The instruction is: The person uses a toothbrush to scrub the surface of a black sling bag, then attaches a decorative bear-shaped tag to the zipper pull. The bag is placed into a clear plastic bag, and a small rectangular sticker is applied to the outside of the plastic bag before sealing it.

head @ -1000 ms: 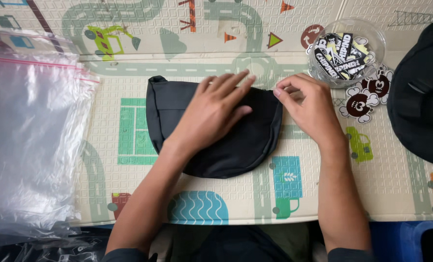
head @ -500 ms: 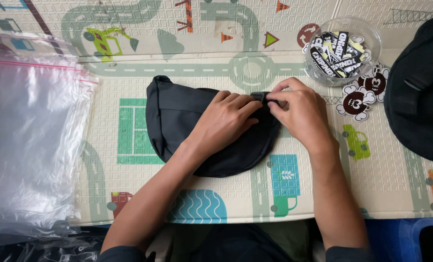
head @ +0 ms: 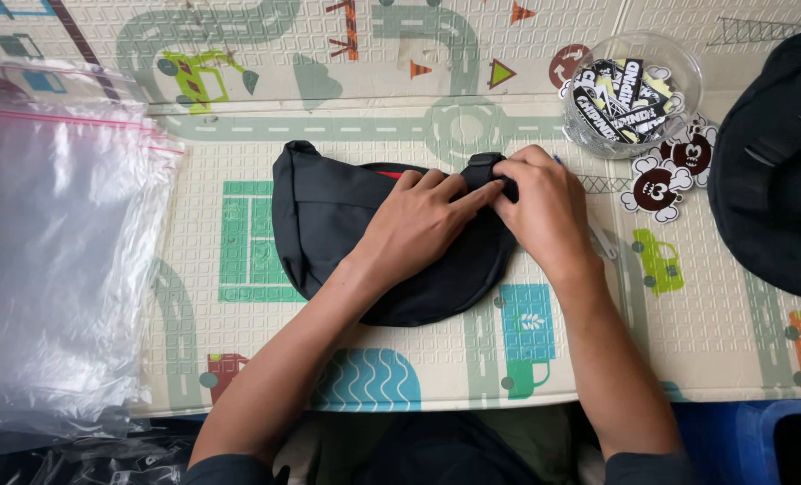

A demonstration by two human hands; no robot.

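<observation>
At the far left a stack of clear zip bags (head: pixel 54 260) lies ready on the play mat (head: pixel 238 108). In the middle our left hand (head: pixel 418 224) presses flat, fingers together, on the black pouch (head: pixel 328 224) to keep it steady, while our right hand (head: pixel 544 211) pinches its upper edge. Further right stands a jar of stickers (head: pixel 629 94).

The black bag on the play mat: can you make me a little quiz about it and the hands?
1. True or false: both hands touch the black bag.
2. Which hand pinches the bag's top edge: left hand or right hand?
3. What lies to the left of the bag? A) clear plastic bags B) a red ball C) a book

Key: 1 true. 2 right hand. 3 A.
</observation>
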